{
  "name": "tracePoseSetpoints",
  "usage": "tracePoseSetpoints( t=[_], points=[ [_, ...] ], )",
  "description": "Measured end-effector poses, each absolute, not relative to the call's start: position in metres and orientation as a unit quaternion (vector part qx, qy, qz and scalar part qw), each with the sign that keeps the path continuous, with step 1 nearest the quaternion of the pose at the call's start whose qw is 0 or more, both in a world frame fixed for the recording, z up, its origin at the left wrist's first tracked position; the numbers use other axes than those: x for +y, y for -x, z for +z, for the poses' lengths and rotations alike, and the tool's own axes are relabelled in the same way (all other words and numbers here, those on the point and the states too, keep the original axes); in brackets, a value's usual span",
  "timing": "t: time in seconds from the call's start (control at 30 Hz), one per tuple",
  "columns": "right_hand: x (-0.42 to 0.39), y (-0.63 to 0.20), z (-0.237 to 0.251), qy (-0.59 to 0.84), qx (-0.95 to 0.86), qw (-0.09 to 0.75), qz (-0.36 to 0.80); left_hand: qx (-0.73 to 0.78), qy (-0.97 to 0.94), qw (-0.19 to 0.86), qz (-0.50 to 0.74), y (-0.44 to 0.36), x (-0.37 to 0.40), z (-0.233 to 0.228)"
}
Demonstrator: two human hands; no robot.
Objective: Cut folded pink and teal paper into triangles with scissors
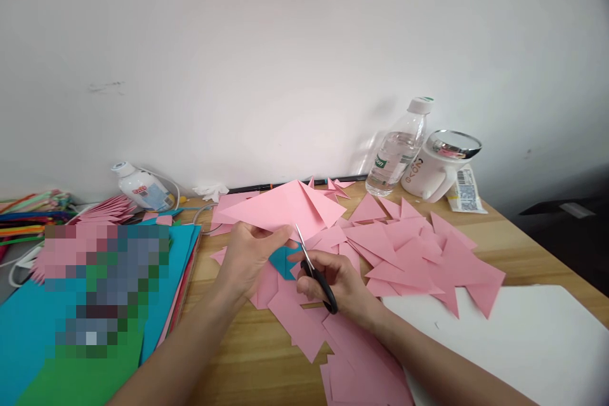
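Pink scraps (pixel 419 254), a bottle (pixel 397 152) and a mug (pixel 438 168) crowd the table (pixel 238 355) beyond the left hand (pixel 250 257) pinching a folded pink sheet (pixel 285 206) and the right hand (pixel 340 282) clasping scissors (pixel 316 273), whose handles its fingers hide.

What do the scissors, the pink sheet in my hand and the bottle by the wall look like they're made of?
Scissors: bright, likely steel blades with glossy black handles, probably plastic. Pink sheet: matte thin paper, sharply creased. Bottle: clear, probably plastic, with a white cap and a label band.

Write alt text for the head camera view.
A left hand holds a folded pink paper while the right hand points black-handled scissors at its edge. Pink paper triangles litter the wooden table, near a water bottle and white mug.
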State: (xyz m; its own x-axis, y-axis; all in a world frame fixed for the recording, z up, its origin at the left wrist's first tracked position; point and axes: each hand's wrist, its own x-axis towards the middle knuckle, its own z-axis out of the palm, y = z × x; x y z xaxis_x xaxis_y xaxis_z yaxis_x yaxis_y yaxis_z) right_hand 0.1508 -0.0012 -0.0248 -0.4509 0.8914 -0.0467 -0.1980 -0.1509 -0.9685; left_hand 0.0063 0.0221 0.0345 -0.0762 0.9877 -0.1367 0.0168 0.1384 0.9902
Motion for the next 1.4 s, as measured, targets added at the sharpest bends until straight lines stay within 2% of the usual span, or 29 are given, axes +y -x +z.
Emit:
tracePoseSetpoints(
  t=[1.2,1.4],
  points=[
    [-0.0014,-0.1486,-0.034,0.322,-0.519,0.426,0.667,0.527,-0.466,0.525,0.48,-0.0061,0.0218,0.0324],
    [-0.0001,-0.1501,-0.0298,0.314,-0.528,0.434,0.659,0.503,-0.472,0.553,0.467,-0.0099,0.0201,0.0321]
  ],
)
